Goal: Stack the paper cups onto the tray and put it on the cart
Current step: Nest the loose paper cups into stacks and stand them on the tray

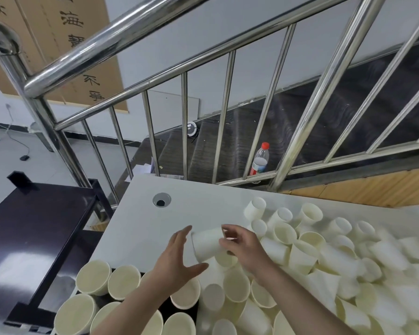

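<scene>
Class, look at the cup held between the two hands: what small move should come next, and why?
Probably carry the held cup down-left to the upright cups on the dark tray. The right hand grips it, the left hand is open beside it, and the pile awaits.

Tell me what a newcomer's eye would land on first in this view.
First, the big heap of loose paper cups sprawled over the right half of the white table. Next, the two hands at the centre: the right hand grips a single paper cup on its side, while the left hand reaches open toward it. Then the shiny steel stair railing slanting across the top, with a red-capped bottle behind its bars.
</scene>
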`<state>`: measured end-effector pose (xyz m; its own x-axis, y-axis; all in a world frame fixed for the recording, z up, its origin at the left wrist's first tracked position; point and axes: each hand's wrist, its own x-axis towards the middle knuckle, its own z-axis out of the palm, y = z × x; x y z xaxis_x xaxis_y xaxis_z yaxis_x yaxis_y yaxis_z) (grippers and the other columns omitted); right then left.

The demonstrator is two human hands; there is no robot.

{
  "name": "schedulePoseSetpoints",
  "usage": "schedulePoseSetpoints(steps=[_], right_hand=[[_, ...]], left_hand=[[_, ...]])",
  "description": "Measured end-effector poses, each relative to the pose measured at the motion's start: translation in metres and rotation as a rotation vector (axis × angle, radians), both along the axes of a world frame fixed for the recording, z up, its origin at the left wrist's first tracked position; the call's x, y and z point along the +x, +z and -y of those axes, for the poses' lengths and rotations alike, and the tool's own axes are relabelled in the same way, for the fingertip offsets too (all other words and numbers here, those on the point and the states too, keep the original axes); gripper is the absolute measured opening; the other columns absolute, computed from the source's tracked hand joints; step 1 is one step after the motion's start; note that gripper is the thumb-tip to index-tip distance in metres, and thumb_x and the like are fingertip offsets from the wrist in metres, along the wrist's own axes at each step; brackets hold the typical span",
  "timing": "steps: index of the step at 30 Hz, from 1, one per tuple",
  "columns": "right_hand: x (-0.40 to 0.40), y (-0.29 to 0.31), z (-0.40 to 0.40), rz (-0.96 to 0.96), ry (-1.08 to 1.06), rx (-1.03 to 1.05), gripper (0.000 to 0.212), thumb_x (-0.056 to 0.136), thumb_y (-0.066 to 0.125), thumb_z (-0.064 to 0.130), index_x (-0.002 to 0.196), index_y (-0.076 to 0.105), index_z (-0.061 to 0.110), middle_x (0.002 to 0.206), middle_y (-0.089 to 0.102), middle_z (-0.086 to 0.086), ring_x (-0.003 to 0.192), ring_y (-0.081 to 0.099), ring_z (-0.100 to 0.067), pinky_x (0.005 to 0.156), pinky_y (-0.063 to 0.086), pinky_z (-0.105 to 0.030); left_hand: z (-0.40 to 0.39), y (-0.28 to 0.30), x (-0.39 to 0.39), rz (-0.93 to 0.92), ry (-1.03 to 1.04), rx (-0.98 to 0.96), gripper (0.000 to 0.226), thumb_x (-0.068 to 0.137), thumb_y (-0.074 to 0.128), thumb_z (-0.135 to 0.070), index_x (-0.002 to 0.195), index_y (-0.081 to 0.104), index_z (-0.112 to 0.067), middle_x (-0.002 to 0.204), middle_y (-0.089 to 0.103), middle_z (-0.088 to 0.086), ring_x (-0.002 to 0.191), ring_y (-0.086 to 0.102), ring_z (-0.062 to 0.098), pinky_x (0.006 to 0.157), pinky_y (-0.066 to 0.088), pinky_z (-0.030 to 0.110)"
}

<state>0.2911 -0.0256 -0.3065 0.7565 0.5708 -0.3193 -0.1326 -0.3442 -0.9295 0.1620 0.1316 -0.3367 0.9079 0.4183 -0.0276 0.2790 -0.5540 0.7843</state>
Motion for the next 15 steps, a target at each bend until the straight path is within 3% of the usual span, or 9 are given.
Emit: schedulePoseSetpoints(steps=[4, 8, 11, 13, 15], right_hand=[[0.0, -0.002, 0.008, -0.43, -0.074, 0.185, 0.03, 0.09, 0.065, 0.014, 0.12, 0.064, 0.011, 0.105, 0.07, -0.007, 0.095, 0.066, -0.021, 0.083, 0.055, -0.037], [0.003, -0.009, 0.009, -0.43, -0.032, 0.177, 0.026, 0.094, 0.06, 0.018, 0.119, 0.065, 0.013, 0.104, 0.07, -0.007, 0.096, 0.066, -0.021, 0.086, 0.052, -0.038], [0.007, -0.018, 0.009, 0.014, 0.011, -0.153, 0.031, 0.092, 0.063, 0.03, 0.122, 0.059, 0.03, 0.122, 0.061, 0.004, 0.112, 0.059, -0.011, 0.09, 0.047, -0.025], [0.011, -0.026, 0.011, 0.436, 0.221, -0.462, 0.052, 0.09, 0.062, 0.036, 0.139, 0.045, 0.029, 0.14, 0.044, 0.009, 0.13, 0.041, -0.01, 0.102, 0.037, -0.023], [0.012, -0.03, 0.007, 0.643, 0.451, -0.642, 0.067, 0.09, 0.059, 0.036, 0.149, 0.03, 0.027, 0.151, 0.027, 0.007, 0.14, 0.024, -0.016, 0.109, 0.034, -0.028]], left_hand=[[0.007, 0.007, 0.005, 0.087, -0.01, -0.152, 0.085, 0.072, 0.076, -0.045, 0.141, 0.026, -0.037, 0.135, 0.039, -0.023, 0.116, 0.049, -0.003, 0.085, 0.047, 0.019], [0.008, 0.011, 0.009, 0.102, 0.008, -0.163, 0.078, 0.073, 0.075, -0.041, 0.137, 0.032, -0.04, 0.124, 0.046, -0.019, 0.109, 0.051, -0.001, 0.079, 0.051, 0.022], [0.002, 0.01, 0.013, 0.049, 0.021, 0.018, 0.081, 0.074, 0.069, -0.041, 0.144, 0.029, -0.033, 0.123, 0.042, -0.015, 0.111, 0.047, 0.004, 0.083, 0.046, 0.021], [-0.002, 0.009, 0.015, -0.043, 0.011, 0.146, 0.082, 0.078, 0.067, -0.037, 0.147, 0.023, -0.031, 0.128, 0.038, -0.01, 0.118, 0.041, 0.012, 0.087, 0.042, 0.023], [-0.003, 0.009, 0.016, -0.105, 0.009, 0.218, 0.082, 0.08, 0.065, -0.034, 0.148, 0.019, -0.03, 0.131, 0.037, -0.007, 0.123, 0.037, 0.015, 0.086, 0.044, 0.024]])
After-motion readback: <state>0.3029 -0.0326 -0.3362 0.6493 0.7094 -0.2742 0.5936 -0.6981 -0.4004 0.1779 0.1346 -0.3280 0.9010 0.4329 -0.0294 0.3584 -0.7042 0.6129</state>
